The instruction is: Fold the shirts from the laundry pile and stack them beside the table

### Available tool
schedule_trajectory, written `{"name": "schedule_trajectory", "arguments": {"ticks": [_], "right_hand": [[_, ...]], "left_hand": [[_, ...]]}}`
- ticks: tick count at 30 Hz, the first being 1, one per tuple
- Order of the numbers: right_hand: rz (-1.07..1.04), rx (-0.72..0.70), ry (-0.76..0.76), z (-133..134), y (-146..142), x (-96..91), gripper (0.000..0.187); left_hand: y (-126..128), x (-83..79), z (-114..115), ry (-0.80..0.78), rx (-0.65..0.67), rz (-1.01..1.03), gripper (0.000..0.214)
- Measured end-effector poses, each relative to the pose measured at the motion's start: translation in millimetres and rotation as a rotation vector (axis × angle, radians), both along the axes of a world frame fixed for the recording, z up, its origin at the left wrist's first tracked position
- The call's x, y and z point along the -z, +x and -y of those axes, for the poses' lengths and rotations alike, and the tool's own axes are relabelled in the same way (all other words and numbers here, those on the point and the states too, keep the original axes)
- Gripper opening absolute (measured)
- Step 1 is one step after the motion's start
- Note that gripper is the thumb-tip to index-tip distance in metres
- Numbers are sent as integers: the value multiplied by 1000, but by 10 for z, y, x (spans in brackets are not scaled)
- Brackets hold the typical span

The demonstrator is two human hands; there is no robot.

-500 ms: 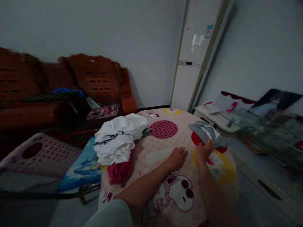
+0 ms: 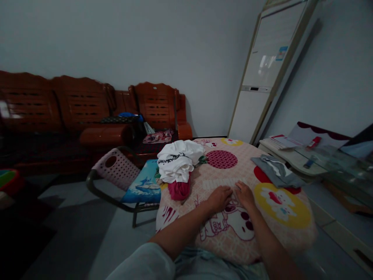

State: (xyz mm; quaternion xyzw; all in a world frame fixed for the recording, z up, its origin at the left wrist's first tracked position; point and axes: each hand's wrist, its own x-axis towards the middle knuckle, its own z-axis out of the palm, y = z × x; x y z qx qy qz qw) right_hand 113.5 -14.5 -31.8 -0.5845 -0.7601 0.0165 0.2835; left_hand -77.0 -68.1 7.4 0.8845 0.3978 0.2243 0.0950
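Observation:
My left hand (image 2: 220, 198) lies palm down on the pink patterned tablecloth (image 2: 201, 210), its fingers stretched forward and holding nothing. Close beside it, my right hand (image 2: 244, 194) also rests on the cloth with its fingers extended and nothing in them. To the left is a loose heap: a crumpled white garment (image 2: 177, 159) with dark lettering, on top of a dark red cloth (image 2: 179, 190). A grey folded garment (image 2: 275, 171) with a white strip lies flat near the table's right edge, apart from my right hand.
A chair (image 2: 116, 171) with a blue picture cushion (image 2: 144, 184) stands left of the table. Wooden sofas (image 2: 84, 101) line the back wall. A tall white air conditioner (image 2: 256, 85) fills the corner. On the right are a white cabinet (image 2: 291, 155) and a glass surface (image 2: 344, 163).
My right hand has let go of the grey garment and come left beside my left hand. The view has swung to the left, showing more of the sofas and chair.

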Motion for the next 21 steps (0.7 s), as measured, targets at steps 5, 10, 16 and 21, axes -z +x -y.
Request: {"name": "schedule_trajectory", "arguments": {"ticks": [5,10,16,21], "right_hand": [[38,-3,71,249,-22,23,35],[72,-16,119,307,-45,-6,35],[86,3,121,315,-64,-29,35],[87,-21,127,292,-39,22,35]], "left_hand": [[-135,7,113,15,-88,47,31],[-213,105,206,42,-195,130,34],[-542,106,42,177,-355,232,38],[-1204,-329,-90,470,-704,377,58]]}}
